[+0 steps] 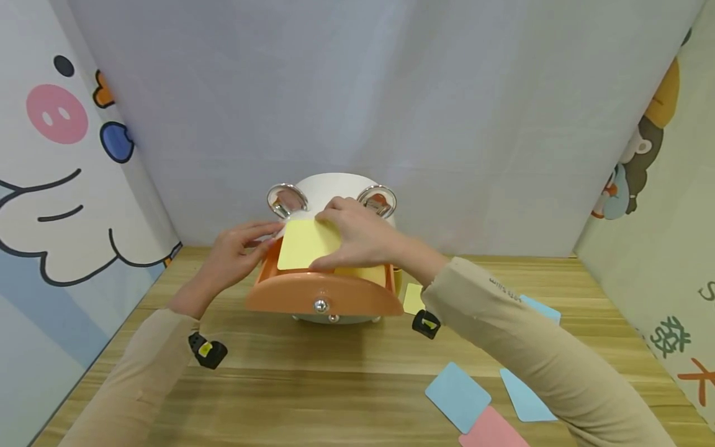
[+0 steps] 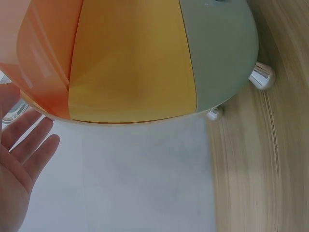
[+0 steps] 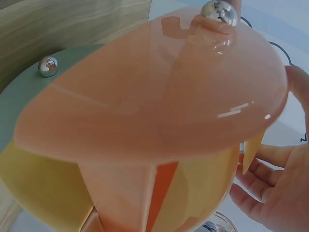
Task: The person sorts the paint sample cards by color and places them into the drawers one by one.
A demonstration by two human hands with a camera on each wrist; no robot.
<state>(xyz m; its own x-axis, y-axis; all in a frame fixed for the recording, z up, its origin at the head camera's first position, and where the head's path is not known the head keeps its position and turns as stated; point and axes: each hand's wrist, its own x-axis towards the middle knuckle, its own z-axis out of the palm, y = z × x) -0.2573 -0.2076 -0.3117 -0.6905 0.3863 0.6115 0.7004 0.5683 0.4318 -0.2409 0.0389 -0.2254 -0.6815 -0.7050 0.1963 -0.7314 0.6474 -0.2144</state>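
A rounded white container (image 1: pixel 335 183) with two shiny ear-shaped rings stands at the table's back. Its orange drawer (image 1: pixel 324 295), with a silver knob (image 1: pixel 321 305), is pulled out toward me. Over the drawer my right hand (image 1: pixel 365 236) holds a yellow card (image 1: pixel 301 245), thumb at the near edge and fingers at the far edge. More yellow (image 1: pixel 365 273) shows inside the drawer below that hand. My left hand (image 1: pixel 231 254) is at the drawer's left side, fingertips by its rim. In the left wrist view its fingers (image 2: pixel 41 154) are extended and apart.
On the table to the right lie two blue cards (image 1: pixel 458 397) (image 1: pixel 525 397), a pink card (image 1: pixel 494 431) and a yellow card (image 1: pixel 413 299). Another blue card (image 1: pixel 542 308) is partly hidden by the right sleeve. A pale curtain (image 1: pixel 475 124) hangs close behind the container.
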